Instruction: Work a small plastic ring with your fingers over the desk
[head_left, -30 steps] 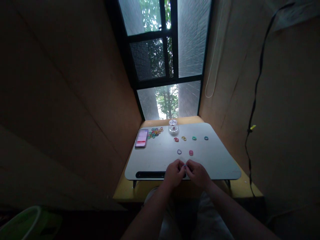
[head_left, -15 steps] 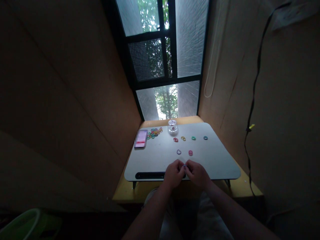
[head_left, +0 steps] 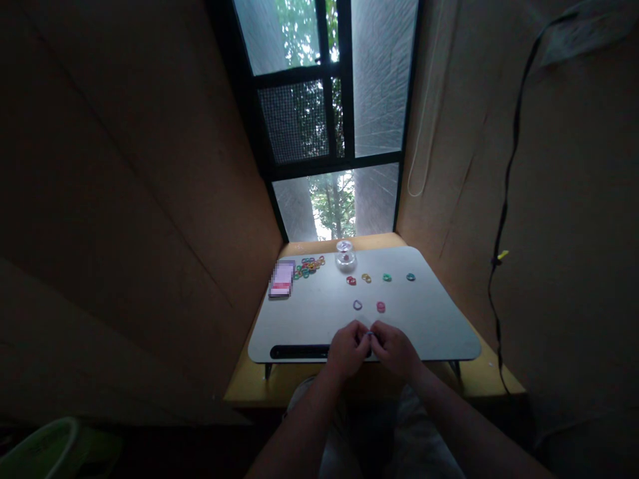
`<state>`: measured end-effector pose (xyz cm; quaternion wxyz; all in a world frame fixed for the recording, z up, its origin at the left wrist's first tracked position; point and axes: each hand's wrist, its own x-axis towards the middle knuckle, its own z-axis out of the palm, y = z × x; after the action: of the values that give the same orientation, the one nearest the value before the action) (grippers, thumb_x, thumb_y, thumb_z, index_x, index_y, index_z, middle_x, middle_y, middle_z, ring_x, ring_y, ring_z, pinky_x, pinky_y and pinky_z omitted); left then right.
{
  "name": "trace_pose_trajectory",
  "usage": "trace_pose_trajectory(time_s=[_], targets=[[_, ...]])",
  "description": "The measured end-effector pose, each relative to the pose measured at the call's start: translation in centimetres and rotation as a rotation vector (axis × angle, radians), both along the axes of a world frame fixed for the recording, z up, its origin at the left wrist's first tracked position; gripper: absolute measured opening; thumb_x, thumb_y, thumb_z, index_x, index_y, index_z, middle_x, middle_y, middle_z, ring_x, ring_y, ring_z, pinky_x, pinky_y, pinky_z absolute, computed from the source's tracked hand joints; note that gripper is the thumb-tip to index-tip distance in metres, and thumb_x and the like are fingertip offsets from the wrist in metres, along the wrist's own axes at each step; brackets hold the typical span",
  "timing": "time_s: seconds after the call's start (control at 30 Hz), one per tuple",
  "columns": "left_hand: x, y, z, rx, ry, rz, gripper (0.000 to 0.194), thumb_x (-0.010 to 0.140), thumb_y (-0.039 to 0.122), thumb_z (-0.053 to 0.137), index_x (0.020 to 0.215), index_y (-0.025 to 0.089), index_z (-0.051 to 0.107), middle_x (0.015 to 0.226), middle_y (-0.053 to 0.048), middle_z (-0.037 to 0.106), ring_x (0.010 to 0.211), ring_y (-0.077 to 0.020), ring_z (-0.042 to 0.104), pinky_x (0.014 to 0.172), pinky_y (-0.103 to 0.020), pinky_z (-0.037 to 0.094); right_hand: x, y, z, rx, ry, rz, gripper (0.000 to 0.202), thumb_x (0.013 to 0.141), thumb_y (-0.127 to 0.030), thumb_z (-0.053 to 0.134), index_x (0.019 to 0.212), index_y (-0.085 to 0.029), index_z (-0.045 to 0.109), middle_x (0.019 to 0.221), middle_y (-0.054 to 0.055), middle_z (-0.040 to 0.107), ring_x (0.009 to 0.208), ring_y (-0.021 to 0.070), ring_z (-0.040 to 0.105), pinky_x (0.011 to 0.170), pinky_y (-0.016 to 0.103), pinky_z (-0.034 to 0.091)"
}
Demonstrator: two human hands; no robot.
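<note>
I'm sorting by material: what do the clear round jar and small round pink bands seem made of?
Clear round jar: glossy plastic or glass; transparent, with bright highlights. Small round pink bands: possibly fabric or rubber; dull, but too small to tell.

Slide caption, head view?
Left hand and right hand pinch something small over a white table, colored rings and clear jar beyond.

The pile of bands (head_left: pixel 312 266) lies between phone (head_left: pixel 283 278) and jar (head_left: pixel 345 258).

L hand (head_left: pixel 348 345), R hand (head_left: pixel 396 346) pinch sm. item (head_left: pixel 370 334) over wht tbl (head_left: pixel 303 323).
</note>
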<state>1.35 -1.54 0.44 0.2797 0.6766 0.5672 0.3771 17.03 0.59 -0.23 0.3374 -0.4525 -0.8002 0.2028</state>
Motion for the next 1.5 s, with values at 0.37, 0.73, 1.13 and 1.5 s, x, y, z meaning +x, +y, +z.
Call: trace_pose_trajectory(time_s=[0.37,0.73,1.13,1.5], targets=[[-0.03,-0.12,0.0,0.01,0.01,-0.004,0.01,0.084,0.026,0.054,0.079,0.019,0.058,0.067,0.003,0.058,0.062,-0.0116,0.05,0.059,-0.024,0.033,0.03,0.05,-0.07,-0.008,-0.014,0.003,0.011,0.083,-0.022,0.047,0.072,-0.021,0.049,0.063,-0.002,0.053,0.058,0.0136,0.048,0.057,0.025,0.031],[0.0,0.03,-0.31,0.009,0.021,-0.004,0.011,0.085,0.026,0.054,0.079,0.019,0.058,0.068,0.003,0.059,0.062,-0.0115,0.05,0.059,-0.024,0.033,-0.02,0.0,-0.03,-0.008,-0.012,-0.001,0.011,0.083,-0.021,0.047,0.072,-0.021,0.049,0.063,-0.002,0.053,0.058,0.0133,0.048,0.056,0.025,0.029],[-0.05,0.04,-0.38,0.029,0.048,-0.003,0.011,0.085,0.026,0.054,0.079,0.018,0.058,0.068,0.003,0.059,0.063,-0.0115,0.05,0.059,-0.024,0.033,0.01,0.03,-0.14,-0.014,-0.01,0.003,0.011,0.083,-0.021,0.047,0.072,-0.021,0.048,0.063,-0.003,0.052,0.058,0.0134,0.047,0.057,0.025,0.03],[-0.02,-0.11,-0.4,0.012,0.029,0.002,0.012,0.085,0.029,0.054,0.08,0.019,0.058,0.067,0.003,0.059,0.061,-0.011,0.05,0.058,-0.023,0.033,0.01,0.09,-0.33,0.004,-0.013,-0.002,0.01,0.083,-0.021,0.047,0.073,-0.021,0.049,0.063,-0.002,0.053,0.059,0.0135,0.048,0.057,0.025,0.029]])
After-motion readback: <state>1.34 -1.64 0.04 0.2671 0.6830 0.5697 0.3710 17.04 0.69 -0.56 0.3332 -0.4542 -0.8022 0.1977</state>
